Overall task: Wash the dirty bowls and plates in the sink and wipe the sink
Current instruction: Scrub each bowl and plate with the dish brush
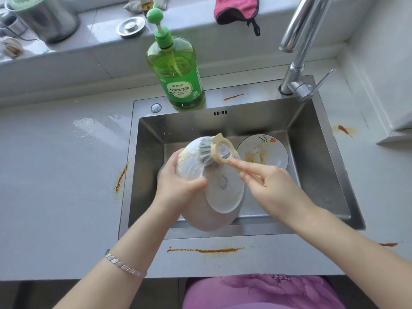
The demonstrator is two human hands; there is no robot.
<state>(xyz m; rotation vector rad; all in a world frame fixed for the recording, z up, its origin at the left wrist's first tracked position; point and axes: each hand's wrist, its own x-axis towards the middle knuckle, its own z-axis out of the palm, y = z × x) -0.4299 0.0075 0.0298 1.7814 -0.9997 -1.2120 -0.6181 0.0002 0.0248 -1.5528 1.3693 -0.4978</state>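
Over the steel sink [316, 166], my left hand [178, 186] grips a small white bowl [189, 159] by its rim, tilted on its side and filmed with suds. It lies against the upturned base of a larger pale bowl [223, 197], which leans on the sink's front edge. My right hand [272, 186] pinches the wooden handle of a dish brush [223, 150]. The brush's grey bristles press on the small bowl. A dirty plate [263, 152] with orange smears lies on the sink floor at the back right.
A green detergent bottle [176, 70] stands on the sink's back rim, with the faucet [296, 70] at the right. Orange stains [205, 250] mark the counter in front, left and right. A pink cloth [236, 7], drain plug [130, 26] and metal pot [44, 18] sit on the ledge.
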